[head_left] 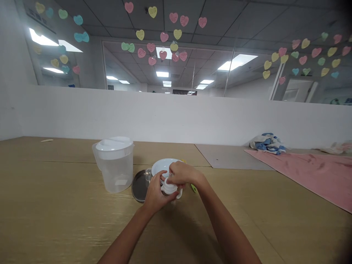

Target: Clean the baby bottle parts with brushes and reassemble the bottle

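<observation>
Near the middle of the table, my left hand (pixel 157 194) curls round the side of a small teapot (pixel 168 188) with a white top, a short spout and a curved white handle. Its lower part looks clear and is mostly hidden. My right hand (pixel 180 173) reaches over from the right, with its fingers closed at the white lid on top; the fingertips partly cover it. Just behind the hands is a white plate or shallow bowl (pixel 162 164). A dark round tray (pixel 139 187) lies to the left, with a small clear cup (pixel 148 173) at its edge.
A translucent lidded pitcher (pixel 115 170) stands left of the tray. Partly behind my right wrist is a green item (pixel 193 188). A pink cloth (pixel 310 172) covers the right side, with a crumpled blue-and-white cloth (pixel 267 143) by the wall. A flat wooden piece (pixel 47 140) lies far left.
</observation>
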`<state>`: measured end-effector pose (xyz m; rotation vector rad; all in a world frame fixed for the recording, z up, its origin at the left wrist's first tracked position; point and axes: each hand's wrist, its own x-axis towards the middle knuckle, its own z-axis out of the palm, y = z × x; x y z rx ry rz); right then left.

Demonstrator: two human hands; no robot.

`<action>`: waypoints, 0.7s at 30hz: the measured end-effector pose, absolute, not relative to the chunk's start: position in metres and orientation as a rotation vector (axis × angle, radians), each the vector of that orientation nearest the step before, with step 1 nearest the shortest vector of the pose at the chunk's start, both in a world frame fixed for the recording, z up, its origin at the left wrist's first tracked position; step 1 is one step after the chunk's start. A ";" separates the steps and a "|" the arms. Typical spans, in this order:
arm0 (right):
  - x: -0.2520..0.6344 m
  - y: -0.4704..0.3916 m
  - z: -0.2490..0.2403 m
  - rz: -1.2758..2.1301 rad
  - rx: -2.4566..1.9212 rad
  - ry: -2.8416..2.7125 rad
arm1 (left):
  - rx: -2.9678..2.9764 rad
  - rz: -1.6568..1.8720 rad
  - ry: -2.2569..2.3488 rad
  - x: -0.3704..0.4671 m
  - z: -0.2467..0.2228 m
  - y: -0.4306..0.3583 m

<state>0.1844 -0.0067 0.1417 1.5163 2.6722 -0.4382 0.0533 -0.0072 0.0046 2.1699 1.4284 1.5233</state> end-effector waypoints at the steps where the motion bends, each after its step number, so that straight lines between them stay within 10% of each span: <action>1: 0.181 -0.008 0.142 -0.332 1.568 2.684 | 2.171 1.523 1.437 0.054 0.005 -0.008; 21: 0.164 -0.009 0.127 0.065 1.629 2.679 | 2.030 1.447 1.353 0.058 0.011 -0.011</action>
